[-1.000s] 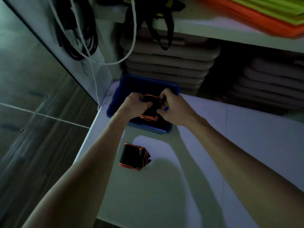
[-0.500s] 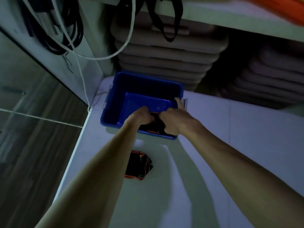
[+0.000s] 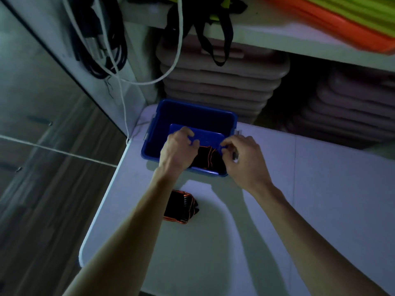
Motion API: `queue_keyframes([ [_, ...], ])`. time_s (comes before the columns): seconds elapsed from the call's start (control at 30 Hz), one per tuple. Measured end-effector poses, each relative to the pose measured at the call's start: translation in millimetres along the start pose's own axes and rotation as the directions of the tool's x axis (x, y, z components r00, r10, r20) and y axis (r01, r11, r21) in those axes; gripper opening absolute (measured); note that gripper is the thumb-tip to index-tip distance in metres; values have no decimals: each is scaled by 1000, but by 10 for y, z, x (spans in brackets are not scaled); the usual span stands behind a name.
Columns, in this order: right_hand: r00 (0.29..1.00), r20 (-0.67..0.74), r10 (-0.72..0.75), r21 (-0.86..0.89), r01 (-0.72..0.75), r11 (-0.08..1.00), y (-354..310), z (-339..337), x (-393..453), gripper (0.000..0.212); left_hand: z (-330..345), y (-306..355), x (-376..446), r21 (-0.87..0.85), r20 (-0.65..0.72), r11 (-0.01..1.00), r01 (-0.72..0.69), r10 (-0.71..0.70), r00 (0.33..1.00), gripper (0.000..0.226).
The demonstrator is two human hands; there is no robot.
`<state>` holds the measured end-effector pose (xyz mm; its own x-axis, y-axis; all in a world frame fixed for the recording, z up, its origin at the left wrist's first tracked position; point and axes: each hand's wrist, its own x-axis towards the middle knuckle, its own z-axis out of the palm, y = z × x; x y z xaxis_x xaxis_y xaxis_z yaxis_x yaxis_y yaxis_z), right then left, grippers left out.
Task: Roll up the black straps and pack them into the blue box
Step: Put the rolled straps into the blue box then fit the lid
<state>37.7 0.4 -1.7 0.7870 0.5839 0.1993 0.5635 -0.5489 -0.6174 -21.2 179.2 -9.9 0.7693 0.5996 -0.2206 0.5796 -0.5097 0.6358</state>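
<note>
A rolled black strap (image 3: 210,157) lies in the blue box (image 3: 192,116) at the table's (image 3: 299,210) back left corner. Left hand (image 3: 178,150) and right hand (image 3: 245,159) hover above, fingers loosely curled, holding nothing. Another rolled strap (image 3: 181,207) lies near the left edge.

Looks like a storeroom / equipment closet, prob. for exercise gear: white shelf unit (image 3: 277,37) w/ stacks of grey-beige moulded foam pads (image 3: 220,82) underneath, orange and lime-green flat mats (image 3: 333,20) piled on top, black coiled cables (image 3: 100,39) and a white cord (image 3: 121,82) hanging at the side, wood-look plank floor (image 3: 42,189).
</note>
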Motion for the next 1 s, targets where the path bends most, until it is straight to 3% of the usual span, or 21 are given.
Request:
queue_keyframes([
  [0.1,998,-4,-63,82,64,995,-26,44,-499,7,-87,-191,-530,-1,-378,988,-152,141,915,17],
  [0.17,989,109,-98,98,88,991,9,179,-839,3,-67,-436,-875,-51,-494,998,-38,8,869,14],
  [0.2,977,193,-90,117,69,991,26,272,-988,3,-30,-591,-1021,-90,-482,994,57,-94,871,15],
  [0.33,854,507,113,140,-210,968,-2,755,-1244,23,173,-1175,-1250,-124,-101,904,410,-423,901,32],
  [0.4,774,585,243,103,-368,924,-41,1023,-1222,30,231,-1280,-1264,-126,31,898,422,-422,906,42],
  [0.5,731,575,368,86,-501,861,-116,1302,-1148,34,284,-1287,-1194,-96,112,915,393,-382,917,50],
  [0.7,682,569,459,103,-613,783,-355,1255,-1061,33,219,-1342,-1129,-107,332,899,425,-371,867,28],
  [0.87,783,491,382,251,-547,798,-685,711,-1004,30,-335,-1084,-1038,-119,416,956,267,-196,888,29],
  [1.0,902,264,342,394,-425,815,-973,308,-724,35,-723,-685,-748,-298,363,945,133,-17,932,32],
])
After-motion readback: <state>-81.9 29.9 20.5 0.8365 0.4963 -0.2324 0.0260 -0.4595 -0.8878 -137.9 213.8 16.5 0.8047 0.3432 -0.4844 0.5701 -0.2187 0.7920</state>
